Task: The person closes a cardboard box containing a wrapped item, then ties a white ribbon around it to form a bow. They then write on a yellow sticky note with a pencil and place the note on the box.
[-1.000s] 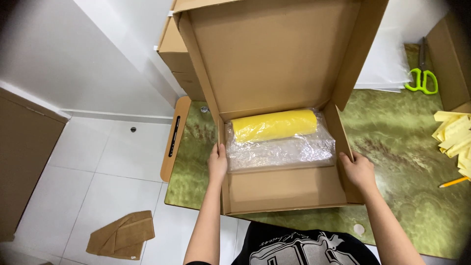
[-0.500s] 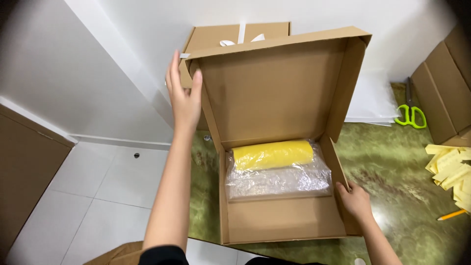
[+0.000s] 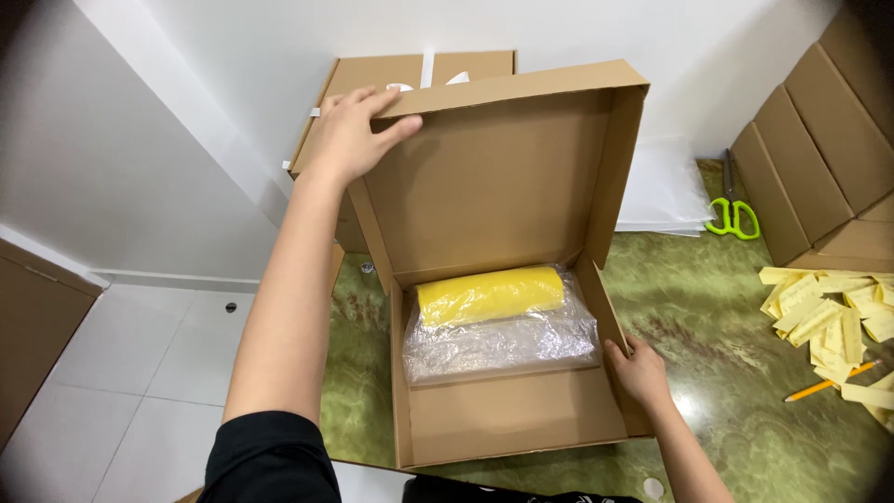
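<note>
An open brown cardboard box (image 3: 521,424) stands on a green marbled table (image 3: 726,345). Inside it lies a yellow roll (image 3: 491,294) next to a bundle in clear bubble wrap (image 3: 498,343). My left hand (image 3: 352,135) grips the top left corner of the raised lid (image 3: 503,177). My right hand (image 3: 637,371) rests against the box's right side wall, fingers on its edge.
More flat cardboard boxes (image 3: 410,74) lean behind the lid, and others (image 3: 819,158) stack at the right. Green-handled scissors (image 3: 731,212) lie by white sheets (image 3: 666,186). Yellow paper slips (image 3: 829,312) and an orange pencil (image 3: 824,382) lie at the right. White tiled floor (image 3: 140,373) lies left.
My left hand went from the box's left wall up to the lid and now holds its top corner. The lid has tipped slightly forward. My right hand stays at the right wall.
</note>
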